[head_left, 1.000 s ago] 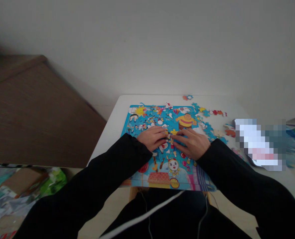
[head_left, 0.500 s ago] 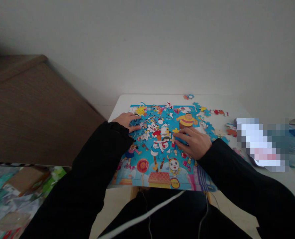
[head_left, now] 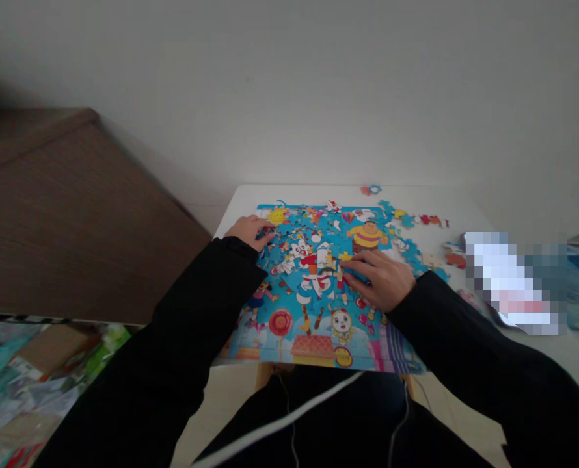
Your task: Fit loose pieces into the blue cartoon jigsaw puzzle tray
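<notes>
A colourful cartoon jigsaw puzzle lies on a white table, its lower part joined up and loose pieces scattered over its upper middle. At the puzzle's upper left, below a yellow sun, my left hand has its thumb and fingers drawn together on a small puzzle piece, mostly covered by the fingertips. My right hand rests over the right middle of the puzzle, fingertips pinched by a piece with yellow on it. What lies under its palm is hidden.
Loose blue pieces spread along the puzzle's right side. A phone-like device with a blurred screen lies at the table's right. A brown wooden cabinet stands left. A white cable crosses before my lap.
My left hand has closed from a spread thumb and fingers into a pinch, staying near the puzzle's upper left. My right hand has hardly moved.
</notes>
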Tool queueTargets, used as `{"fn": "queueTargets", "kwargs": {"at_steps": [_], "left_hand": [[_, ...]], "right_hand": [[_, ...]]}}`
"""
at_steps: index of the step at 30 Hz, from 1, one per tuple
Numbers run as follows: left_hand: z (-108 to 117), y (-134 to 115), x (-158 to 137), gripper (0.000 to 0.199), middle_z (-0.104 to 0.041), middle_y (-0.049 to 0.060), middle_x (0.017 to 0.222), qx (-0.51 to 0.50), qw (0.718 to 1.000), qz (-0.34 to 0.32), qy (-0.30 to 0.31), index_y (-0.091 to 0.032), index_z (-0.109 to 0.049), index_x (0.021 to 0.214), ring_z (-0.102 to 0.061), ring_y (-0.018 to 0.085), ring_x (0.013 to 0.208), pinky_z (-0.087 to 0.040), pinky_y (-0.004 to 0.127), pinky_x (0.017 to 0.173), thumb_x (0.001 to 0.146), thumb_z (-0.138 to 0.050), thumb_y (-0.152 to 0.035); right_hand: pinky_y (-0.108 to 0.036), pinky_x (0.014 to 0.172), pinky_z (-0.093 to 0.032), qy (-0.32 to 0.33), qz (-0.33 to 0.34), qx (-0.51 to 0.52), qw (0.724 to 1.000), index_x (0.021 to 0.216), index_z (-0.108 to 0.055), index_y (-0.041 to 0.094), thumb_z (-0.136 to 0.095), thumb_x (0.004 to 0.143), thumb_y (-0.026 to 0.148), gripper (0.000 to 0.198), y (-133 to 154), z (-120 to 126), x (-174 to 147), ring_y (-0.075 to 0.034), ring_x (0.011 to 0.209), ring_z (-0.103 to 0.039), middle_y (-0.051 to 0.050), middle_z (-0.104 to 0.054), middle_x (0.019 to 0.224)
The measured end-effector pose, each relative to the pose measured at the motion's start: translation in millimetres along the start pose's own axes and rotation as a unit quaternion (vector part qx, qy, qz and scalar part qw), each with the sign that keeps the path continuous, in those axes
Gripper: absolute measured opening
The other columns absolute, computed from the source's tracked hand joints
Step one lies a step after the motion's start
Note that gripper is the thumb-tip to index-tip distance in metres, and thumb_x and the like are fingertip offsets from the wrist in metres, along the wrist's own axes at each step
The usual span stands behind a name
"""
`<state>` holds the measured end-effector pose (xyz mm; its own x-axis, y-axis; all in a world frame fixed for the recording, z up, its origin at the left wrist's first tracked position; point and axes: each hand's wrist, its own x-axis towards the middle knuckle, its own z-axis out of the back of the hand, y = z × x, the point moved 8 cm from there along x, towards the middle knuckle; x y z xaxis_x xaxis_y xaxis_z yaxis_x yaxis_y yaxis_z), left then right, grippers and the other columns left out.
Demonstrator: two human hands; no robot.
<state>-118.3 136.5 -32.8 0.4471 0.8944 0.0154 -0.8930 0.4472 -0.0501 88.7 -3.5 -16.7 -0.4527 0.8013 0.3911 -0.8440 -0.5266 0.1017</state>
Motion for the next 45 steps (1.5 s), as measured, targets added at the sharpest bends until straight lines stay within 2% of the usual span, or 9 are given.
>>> {"fn": "queueTargets", "kwargs": {"at_steps": [10,18,22,25,31,36,45], "left_hand": [[0,34,2,0.037,-0.06,0.008,0.104,-0.016,0.992,0.085,-0.088,-0.018,-0.063,0.106,-0.055,0.024,0.096,-0.04,0.035,0.091,0.082,-0.048,-0.041],[-5,39,4,0.042,-0.06,0.009,0.11,-0.011,0.993,0.094,-0.073,-0.019,-0.061,0.114,-0.053,0.026,0.104,-0.04,0.036,0.091,0.084,-0.043,-0.043],[-2,41,4,0.043,-0.061,0.008,0.109,0.001,0.996,0.064,-0.058,-0.019,-0.062,0.113,-0.054,0.025,0.103,-0.039,0.036,0.094,0.082,-0.044,-0.042],[2,43,2,0.039,-0.062,0.007,0.106,0.002,0.999,0.025,-0.025,-0.02,-0.065,0.108,-0.055,0.023,0.103,-0.039,0.033,0.094,0.079,-0.046,-0.039],[-1,48,-5,0.044,-0.057,0.008,0.117,-0.001,1.0,-0.021,0.023,-0.023,-0.062,0.113,-0.052,0.024,0.109,-0.035,0.036,0.097,0.075,-0.051,-0.042],[-1,46,-6,0.042,-0.056,0.008,0.118,0.003,0.999,-0.032,0.016,-0.024,-0.063,0.112,-0.051,0.025,0.11,-0.033,0.04,0.098,0.076,-0.05,-0.042],[4,44,-7,0.031,-0.058,0.004,0.112,-0.016,0.999,-0.027,0.001,-0.025,-0.068,0.096,-0.052,0.022,0.107,-0.033,0.036,0.099,0.074,-0.054,-0.041]], "right_hand": [[-0.028,0.067,-0.048,-0.013,0.009,-0.006,1.0,0.098,-0.067,0.02,-0.048,0.087,0.031,0.025,1,1,0,-0.018,0.085,-0.06,-0.006,-0.066,0.091],[-0.028,0.067,-0.048,-0.01,0.002,-0.003,1.0,0.098,-0.067,0.02,-0.048,0.086,0.031,0.025,0,0,0,-0.018,0.086,-0.06,-0.007,-0.066,0.091],[-0.028,0.068,-0.048,-0.004,-0.001,-0.003,1.0,0.099,-0.067,0.02,-0.048,0.087,0.031,0.025,-1,-1,-1,-0.018,0.087,-0.06,-0.007,-0.066,0.092],[-0.028,0.068,-0.048,-0.006,-0.001,-0.001,1.0,0.098,-0.067,0.02,-0.048,0.087,0.031,0.025,-1,-1,-1,-0.018,0.087,-0.06,-0.007,-0.066,0.092],[-0.029,0.069,-0.048,0.002,-0.002,0.004,1.0,0.099,-0.066,0.02,-0.047,0.087,0.032,0.026,-2,-2,-1,-0.019,0.087,-0.059,-0.007,-0.066,0.092],[-0.03,0.071,-0.048,0.008,-0.004,0.007,1.0,0.101,-0.066,0.02,-0.047,0.087,0.031,0.026,-2,-3,-2,-0.019,0.088,-0.059,-0.007,-0.065,0.093],[-0.029,0.07,-0.048,0.007,-0.002,0.006,1.0,0.1,-0.066,0.021,-0.048,0.087,0.031,0.025,-1,-2,-1,-0.018,0.086,-0.059,-0.007,-0.066,0.093]]}}
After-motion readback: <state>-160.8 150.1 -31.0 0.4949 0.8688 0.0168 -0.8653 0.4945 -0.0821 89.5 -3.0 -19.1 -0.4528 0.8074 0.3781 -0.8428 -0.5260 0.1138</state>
